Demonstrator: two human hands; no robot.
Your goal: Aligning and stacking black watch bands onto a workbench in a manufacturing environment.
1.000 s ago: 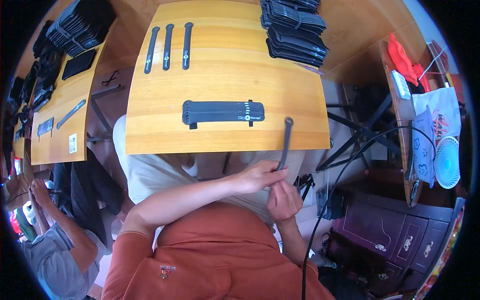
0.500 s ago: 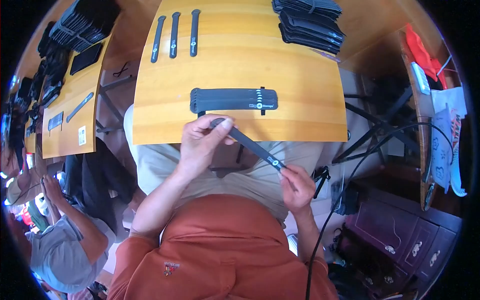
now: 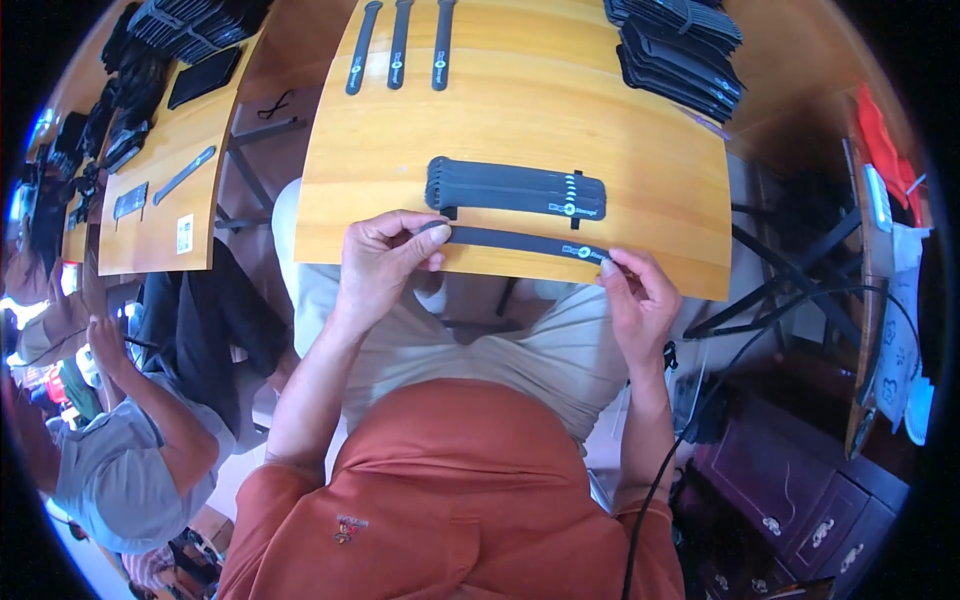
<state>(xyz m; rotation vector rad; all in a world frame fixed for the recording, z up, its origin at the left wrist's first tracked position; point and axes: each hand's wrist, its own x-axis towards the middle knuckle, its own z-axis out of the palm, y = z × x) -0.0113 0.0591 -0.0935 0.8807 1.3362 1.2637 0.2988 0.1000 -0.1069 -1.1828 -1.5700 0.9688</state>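
A dark grey strap (image 3: pixel 515 240) with a small printed mark near one end is stretched almost level over the table's near edge. My left hand (image 3: pixel 385 255) pinches its left end between thumb and fingers. At the other end, my right hand (image 3: pixel 640 290) grips it by the tip, beside the mark. Just beyond lies a fanned stack of matching straps (image 3: pixel 510 187), overlapping in a row, with short black bands sticking out beneath it. Farther off, three single straps (image 3: pixel 398 45) lie side by side at the far left of the table.
Bundles of dark straps (image 3: pixel 680 70) are piled at the far right of the wooden table (image 3: pixel 340 190), near a thin purple tool (image 3: pixel 703 122). A black cable (image 3: pixel 700 390) hangs at my right. Leftward, another person (image 3: pixel 140 470) sits by a second table (image 3: pixel 150 215).
The held strap has gone from a steep slant to nearly level, as my right hand rose and moved right. The whole view has shifted, so the table appears farther right and higher.
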